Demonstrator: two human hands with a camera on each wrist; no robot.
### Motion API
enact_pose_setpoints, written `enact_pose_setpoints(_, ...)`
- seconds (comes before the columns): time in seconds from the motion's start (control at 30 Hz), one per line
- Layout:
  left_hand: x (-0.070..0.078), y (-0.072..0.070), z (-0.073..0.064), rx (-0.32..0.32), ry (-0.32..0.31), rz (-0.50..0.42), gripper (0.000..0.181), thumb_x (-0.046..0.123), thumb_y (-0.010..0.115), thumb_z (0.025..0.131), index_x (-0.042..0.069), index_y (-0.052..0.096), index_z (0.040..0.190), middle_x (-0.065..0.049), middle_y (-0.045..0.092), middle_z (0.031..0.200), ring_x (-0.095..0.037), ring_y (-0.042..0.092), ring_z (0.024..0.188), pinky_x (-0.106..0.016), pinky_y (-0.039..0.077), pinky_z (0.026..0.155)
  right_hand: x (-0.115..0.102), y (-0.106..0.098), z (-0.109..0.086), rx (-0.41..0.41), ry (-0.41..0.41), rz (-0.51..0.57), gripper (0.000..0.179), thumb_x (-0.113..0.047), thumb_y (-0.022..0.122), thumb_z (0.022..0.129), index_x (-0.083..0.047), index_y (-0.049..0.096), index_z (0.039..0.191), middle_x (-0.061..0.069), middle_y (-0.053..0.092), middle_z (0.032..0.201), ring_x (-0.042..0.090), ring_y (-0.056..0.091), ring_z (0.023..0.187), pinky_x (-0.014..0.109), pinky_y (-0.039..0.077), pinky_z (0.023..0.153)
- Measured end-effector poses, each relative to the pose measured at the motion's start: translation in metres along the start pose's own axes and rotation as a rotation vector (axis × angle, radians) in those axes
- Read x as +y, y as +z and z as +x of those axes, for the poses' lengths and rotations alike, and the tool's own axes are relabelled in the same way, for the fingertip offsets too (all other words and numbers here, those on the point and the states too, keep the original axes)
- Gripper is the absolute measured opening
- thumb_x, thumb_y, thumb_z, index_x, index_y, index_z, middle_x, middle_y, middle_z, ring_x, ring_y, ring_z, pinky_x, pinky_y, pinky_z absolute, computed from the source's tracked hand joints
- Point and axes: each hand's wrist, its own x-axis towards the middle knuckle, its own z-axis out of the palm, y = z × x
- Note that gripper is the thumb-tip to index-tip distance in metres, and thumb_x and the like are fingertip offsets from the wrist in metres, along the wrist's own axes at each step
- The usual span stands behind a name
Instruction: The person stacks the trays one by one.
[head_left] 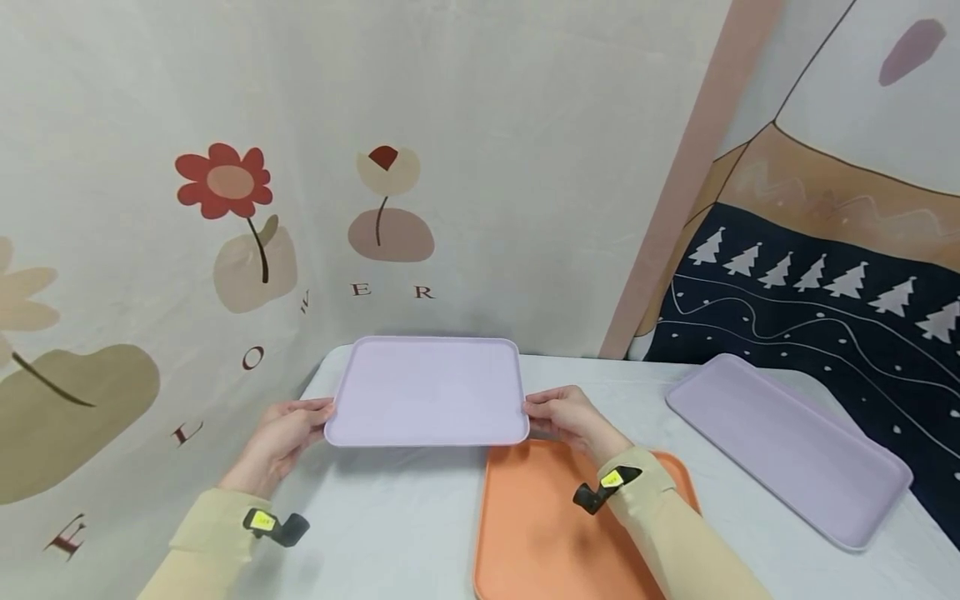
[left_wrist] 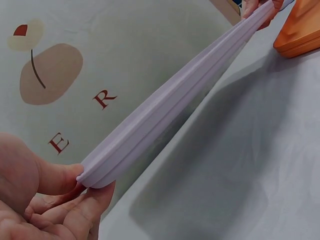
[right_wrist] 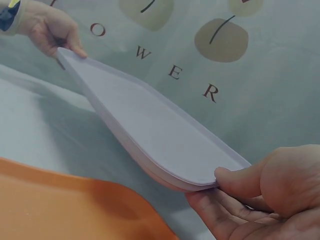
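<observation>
A lilac rectangular tray is held up off the white table by both hands, one at each short end. My left hand pinches its left edge, thumb on the rim and fingers beneath, as the left wrist view shows. At the opposite end my right hand grips the edge the same way, with the thumb over the rim. The tray's shadow falls on the tablecloth below. An orange tray lies on the table under my right forearm, which covers part of it.
Another lilac tray, longer and narrower, lies at an angle on the right side of the table. Fabric hangings with printed flowers and letters stand behind and to the left. A dark cloth with white trees hangs at the right.
</observation>
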Motion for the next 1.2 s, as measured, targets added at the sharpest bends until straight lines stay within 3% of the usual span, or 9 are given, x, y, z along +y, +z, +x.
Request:
enact_pose_setpoints(0.3, 0.001, 0.007, -0.001, -0.025, 0.003, -0.001, 0.050, 0.001, 0.065, 0.104, -0.023, 0.047, 0.143, -0.013, 0.069, 0.118, -0.007, 0.067, 0.093, -0.022, 0.063, 0.081, -0.006, -0.007, -0.006, 0.070, -0.005, 0.005, 0.022, 0.008, 0.072, 0.095, 0.019, 0.070, 0.115, 0.017, 0.073, 0.100, 0.019, 0.073, 0.082, 0.030, 0.066, 0.077)
enact_pose_setpoints(0.67, 0.005, 0.020, -0.003, -0.047, 0.033, 0.030, 0.047, 0.001, 0.067, 0.103, -0.023, 0.050, 0.140, -0.012, 0.072, 0.114, -0.007, 0.068, 0.092, -0.023, 0.063, 0.080, -0.014, -0.021, -0.016, 0.116, 0.007, -0.038, 0.022, 0.007, 0.073, 0.096, 0.014, 0.073, 0.116, 0.019, 0.074, 0.107, 0.020, 0.073, 0.085, 0.034, 0.066, 0.081)
enact_pose_setpoints(1.2, 0.012, 0.042, -0.012, -0.092, 0.060, 0.012, 0.041, -0.004, 0.069, 0.100, -0.024, 0.056, 0.133, -0.012, 0.074, 0.110, -0.009, 0.070, 0.089, -0.026, 0.064, 0.079, -0.023, -0.048, -0.036, 0.090, -0.024, -0.033, 0.027, 0.010, 0.070, 0.095, 0.020, 0.068, 0.120, 0.017, 0.072, 0.104, 0.019, 0.071, 0.083, 0.034, 0.066, 0.080)
